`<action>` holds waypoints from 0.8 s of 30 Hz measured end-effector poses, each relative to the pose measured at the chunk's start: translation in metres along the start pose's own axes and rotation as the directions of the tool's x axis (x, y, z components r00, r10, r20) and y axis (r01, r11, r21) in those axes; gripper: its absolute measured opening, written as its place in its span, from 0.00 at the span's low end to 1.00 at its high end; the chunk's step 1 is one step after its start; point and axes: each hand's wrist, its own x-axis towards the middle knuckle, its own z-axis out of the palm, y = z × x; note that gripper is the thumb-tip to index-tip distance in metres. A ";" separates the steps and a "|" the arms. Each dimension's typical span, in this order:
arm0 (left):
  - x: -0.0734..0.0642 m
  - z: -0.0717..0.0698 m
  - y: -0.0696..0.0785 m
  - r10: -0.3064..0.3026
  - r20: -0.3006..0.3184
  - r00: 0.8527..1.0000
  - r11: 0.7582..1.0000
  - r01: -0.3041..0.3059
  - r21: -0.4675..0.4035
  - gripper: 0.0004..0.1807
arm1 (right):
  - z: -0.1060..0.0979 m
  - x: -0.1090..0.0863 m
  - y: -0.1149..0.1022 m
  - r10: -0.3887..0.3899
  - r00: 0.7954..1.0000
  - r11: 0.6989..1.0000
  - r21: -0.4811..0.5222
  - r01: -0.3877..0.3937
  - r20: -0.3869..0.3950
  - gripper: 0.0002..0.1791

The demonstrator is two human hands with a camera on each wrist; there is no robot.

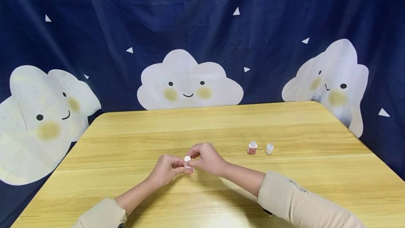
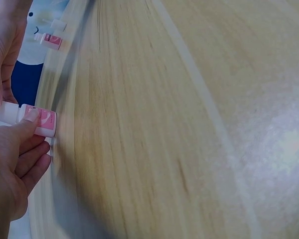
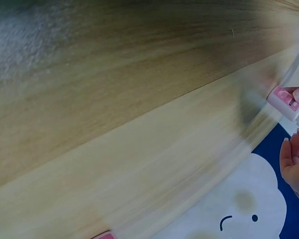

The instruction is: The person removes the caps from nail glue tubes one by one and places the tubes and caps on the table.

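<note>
My left hand [image 1: 167, 169] holds a small white bottle [image 2: 51, 122] with a pink label, thumb across the label in the left wrist view. On top of this bottle is a white cap [image 1: 187, 158], which my right hand [image 1: 207, 158] pinches between thumb and fingers. In the left wrist view a narrow neck shows between cap and bottle body. The bottle stands upright over the near middle of the table, its body partly hidden by fingers.
Right of the hands, a second pink-labelled bottle [image 1: 251, 149] stands uncapped, its nozzle showing. Beside it on the wooden table [image 1: 152, 126] is a loose white cap [image 1: 269, 149]. Behind the table hangs a dark blue curtain [image 1: 215, 34] with white clouds.
</note>
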 end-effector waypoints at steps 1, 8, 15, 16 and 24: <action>0.000 0.000 0.000 0.001 0.000 1.000 1.000 -0.001 0.001 0.08 | 0.000 0.000 0.000 0.000 1.000 1.000 -0.003 0.000 0.002 0.03; 0.000 -0.001 0.000 -0.004 0.011 1.000 1.000 0.004 0.000 0.08 | -0.002 0.001 0.000 -0.011 1.000 1.000 -0.013 0.011 0.026 0.01; 0.000 -0.001 0.000 -0.017 0.030 0.999 0.999 0.018 -0.032 0.08 | -0.003 0.001 0.001 -0.029 0.998 0.999 -0.012 0.030 0.054 0.02; 0.000 -0.001 0.000 -0.017 0.032 0.999 0.999 0.018 -0.037 0.08 | -0.003 0.001 0.001 -0.034 0.998 0.999 -0.013 0.035 0.060 0.02; 0.001 -0.001 0.001 -0.014 0.030 0.999 0.999 0.015 -0.036 0.07 | -0.007 0.001 0.000 -0.070 0.991 0.997 -0.035 0.075 0.115 0.04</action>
